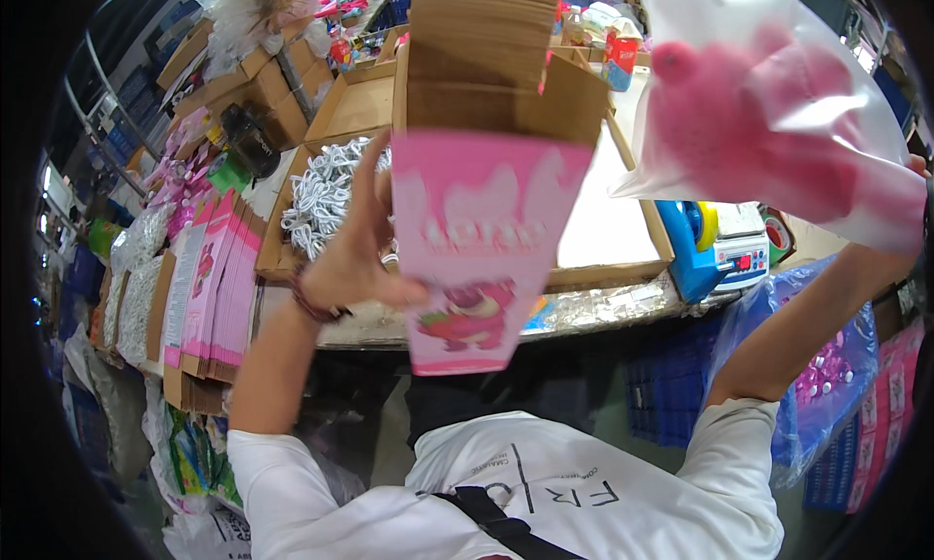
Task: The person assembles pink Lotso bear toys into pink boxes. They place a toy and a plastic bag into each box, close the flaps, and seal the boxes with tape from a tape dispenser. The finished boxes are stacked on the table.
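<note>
My left hand (350,264) grips the left side of a pink printed carton (485,188), held upright in front of me. A cartoon bear and lettering decorate its front, and its brown cardboard flaps stand open at the top. Raised at the far right, my right hand (917,167) holds a translucent plastic bag (751,122) and is mostly hidden behind it. Soft-looking pink items show through the plastic, too blurred to identify. Behind the carton, bundled white cords (325,188) lie in a cardboard tray (281,257).
Flattened pink cartons (219,290) are stacked at the left. On the bench (438,326), a blue tape dispenser (686,261) stands beside a digital scale (740,253). A blue plastic bag (795,436) with small pink bottles hangs low right. A black bottle (248,140) stands back left.
</note>
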`<state>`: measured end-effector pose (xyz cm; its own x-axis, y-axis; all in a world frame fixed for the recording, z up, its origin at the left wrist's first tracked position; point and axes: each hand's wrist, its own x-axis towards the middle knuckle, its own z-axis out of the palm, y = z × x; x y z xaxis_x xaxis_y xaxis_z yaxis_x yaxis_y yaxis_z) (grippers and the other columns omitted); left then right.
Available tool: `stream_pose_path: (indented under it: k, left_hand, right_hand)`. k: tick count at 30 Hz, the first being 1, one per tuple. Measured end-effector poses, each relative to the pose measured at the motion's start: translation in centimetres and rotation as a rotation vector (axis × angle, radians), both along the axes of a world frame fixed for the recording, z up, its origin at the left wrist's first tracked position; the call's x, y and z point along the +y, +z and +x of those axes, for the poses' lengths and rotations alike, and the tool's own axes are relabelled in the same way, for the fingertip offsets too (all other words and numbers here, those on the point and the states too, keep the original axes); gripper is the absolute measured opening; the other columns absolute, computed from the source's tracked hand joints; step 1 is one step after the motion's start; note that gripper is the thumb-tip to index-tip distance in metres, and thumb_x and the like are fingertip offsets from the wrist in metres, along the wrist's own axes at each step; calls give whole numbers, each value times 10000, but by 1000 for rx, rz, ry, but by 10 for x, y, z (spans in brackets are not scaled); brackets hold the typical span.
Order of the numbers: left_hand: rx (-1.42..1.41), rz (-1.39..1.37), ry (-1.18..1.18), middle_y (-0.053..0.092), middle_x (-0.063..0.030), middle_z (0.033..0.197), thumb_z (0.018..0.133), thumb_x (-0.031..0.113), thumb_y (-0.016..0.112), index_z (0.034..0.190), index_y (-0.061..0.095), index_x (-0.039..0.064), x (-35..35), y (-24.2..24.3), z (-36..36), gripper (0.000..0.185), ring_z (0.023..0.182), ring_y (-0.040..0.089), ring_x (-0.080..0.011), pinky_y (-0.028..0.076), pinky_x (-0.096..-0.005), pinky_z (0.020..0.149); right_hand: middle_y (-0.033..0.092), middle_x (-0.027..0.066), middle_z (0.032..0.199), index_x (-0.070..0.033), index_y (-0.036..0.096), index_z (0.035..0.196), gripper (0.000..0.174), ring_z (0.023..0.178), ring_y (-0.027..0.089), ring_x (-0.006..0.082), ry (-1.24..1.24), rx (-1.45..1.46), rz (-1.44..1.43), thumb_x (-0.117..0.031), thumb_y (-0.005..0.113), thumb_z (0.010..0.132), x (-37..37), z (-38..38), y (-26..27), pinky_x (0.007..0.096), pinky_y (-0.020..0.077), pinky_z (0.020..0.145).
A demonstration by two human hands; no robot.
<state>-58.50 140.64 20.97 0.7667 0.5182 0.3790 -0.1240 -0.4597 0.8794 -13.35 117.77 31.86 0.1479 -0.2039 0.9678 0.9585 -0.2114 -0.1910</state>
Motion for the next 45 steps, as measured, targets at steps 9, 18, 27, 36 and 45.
stream_pose_path:
  k: [9, 18, 27, 36, 45]
  left_hand:
    - [-114, -92, 62, 227, -172, 1506, 466, 351, 982, 1519, -74, 118, -29, -95, 45, 1509, 1390, 314, -324, 321, -523, 1102]
    - [-68, 401, 134, 343, -187, 1430, 461, 399, 978, 1505, -29, 25, -29, -82, 52, 1498, 1317, 384, -325, 304, -464, 1104]
    - [-95, 359, 119, 367, -222, 1401, 464, 394, 977, 1493, -60, -8, -30, -89, 53, 1515, 1262, 432, -327, 338, -452, 1069]
    - [-123, 358, 100, 363, -255, 1415, 479, 394, 972, 1488, -91, -2, -27, -99, 53, 1518, 1311, 405, -357, 310, -473, 1106]
    - [-88, 321, 159, 344, -252, 1423, 483, 356, 969, 1489, -21, -14, -34, -98, 38, 1459, 1323, 397, -351, 326, -428, 1110]
  right_hand:
    - [569, 135, 1279, -39, 572, 1255, 392, 1208, 557, 256, 860, -100, 96, -298, 570, 962, -3, 60, -13, 380, 503, 978]
    - [606, 121, 1183, -18, 583, 1200, 355, 1091, 585, 210, 1214, 109, 150, -271, 547, 954, 18, 19, 27, 320, 475, 950]
    - [673, 117, 1017, -19, 642, 1116, 421, 862, 655, 198, 798, -437, -225, -373, 598, 893, 73, -104, 91, 300, 530, 801]
    - [677, 135, 823, 0, 676, 938, 378, 686, 663, 168, 1127, -84, -588, -330, 503, 1002, 125, -185, 85, 278, 553, 614]
    - [667, 72, 729, -125, 619, 867, 77, 778, 660, 295, 430, -619, -1659, -68, 613, 815, 118, -216, -4, 416, 447, 942]
